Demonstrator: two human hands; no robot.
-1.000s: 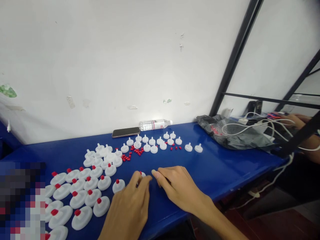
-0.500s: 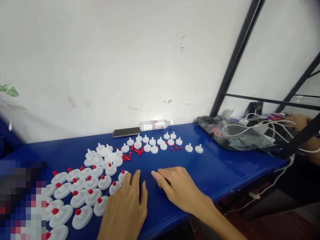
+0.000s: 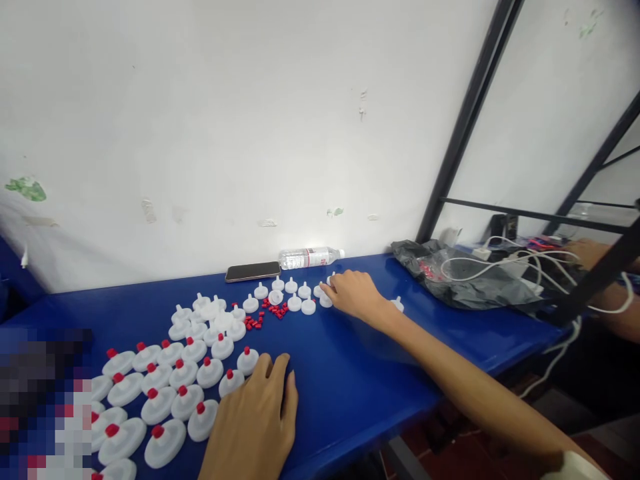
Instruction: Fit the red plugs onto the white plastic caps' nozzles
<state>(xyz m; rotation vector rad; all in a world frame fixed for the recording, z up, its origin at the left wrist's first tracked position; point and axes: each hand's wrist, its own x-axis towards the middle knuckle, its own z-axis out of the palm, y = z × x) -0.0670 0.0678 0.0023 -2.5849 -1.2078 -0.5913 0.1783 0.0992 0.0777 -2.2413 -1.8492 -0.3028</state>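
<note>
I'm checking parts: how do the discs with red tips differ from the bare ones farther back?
The tipped discs have red atop the stem; the bare discs show only white. The tipped discs spread beside the left hand; the bare discs sit farther back. The tipped discs look larger than the bare discs, perhaps only from being nearer. Both have round white bases.

Beside the left hand point(image 3: 255, 420), the discs point(image 3: 202, 428) are white, their caps point(image 3: 201, 408) red; the table point(image 3: 345, 380) beneath is plain blue; right of the right hand point(image 3: 353, 293), the plastic bag point(image 3: 480, 293) is dark grey.
</note>
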